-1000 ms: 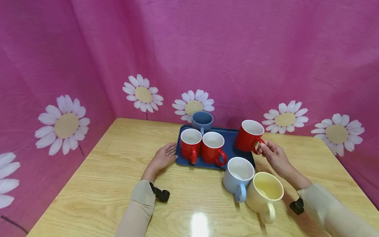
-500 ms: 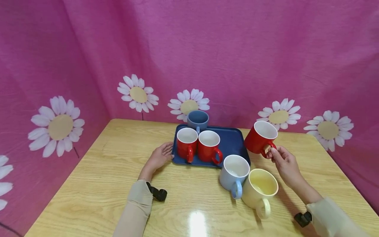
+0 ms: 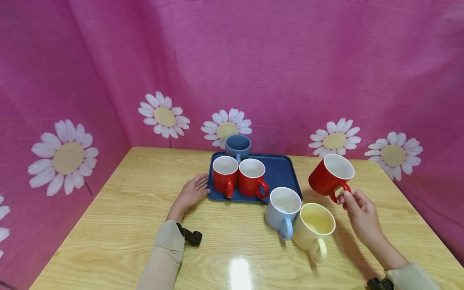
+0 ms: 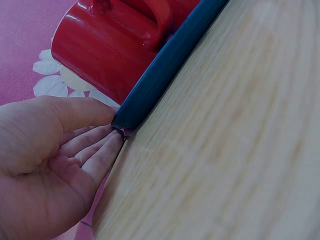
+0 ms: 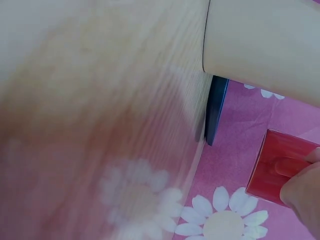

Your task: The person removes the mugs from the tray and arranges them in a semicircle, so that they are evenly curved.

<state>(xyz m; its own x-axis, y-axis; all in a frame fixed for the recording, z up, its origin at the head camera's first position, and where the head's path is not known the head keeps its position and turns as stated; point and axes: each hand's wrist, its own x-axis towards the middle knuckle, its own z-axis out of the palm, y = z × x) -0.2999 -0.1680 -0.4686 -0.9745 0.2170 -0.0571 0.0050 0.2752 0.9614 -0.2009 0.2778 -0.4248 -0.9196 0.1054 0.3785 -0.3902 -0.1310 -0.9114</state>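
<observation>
My right hand point(image 3: 362, 215) pinches the handle of a red mug point(image 3: 322, 177) with a white inside, held tilted in the air right of the blue tray point(image 3: 280, 171). In the right wrist view the red mug point(image 5: 270, 170) shows only in part, with fingertips at its handle. At the tray's left edge lies my left hand point(image 3: 190, 191), fingers extended. The left wrist view shows its thumb point(image 4: 90, 112) touching the corner of the tray point(image 4: 155, 75). On the tray's left half stand two red mugs point(image 3: 220, 180) side by side, with a grey-blue mug point(image 3: 237, 146) behind them.
A light blue mug point(image 3: 276, 217) stands by the tray's front right corner, partly covering it. Close beside it is a pale yellow mug point(image 3: 303, 233), nearer to me. The wooden table point(image 3: 127, 217) backs onto a pink flowered cloth point(image 3: 275, 72).
My right hand has carried the red mug off the tray, rightward and toward me, tilting it. My left hand stays at the tray's edge. The head view has shifted slightly.
</observation>
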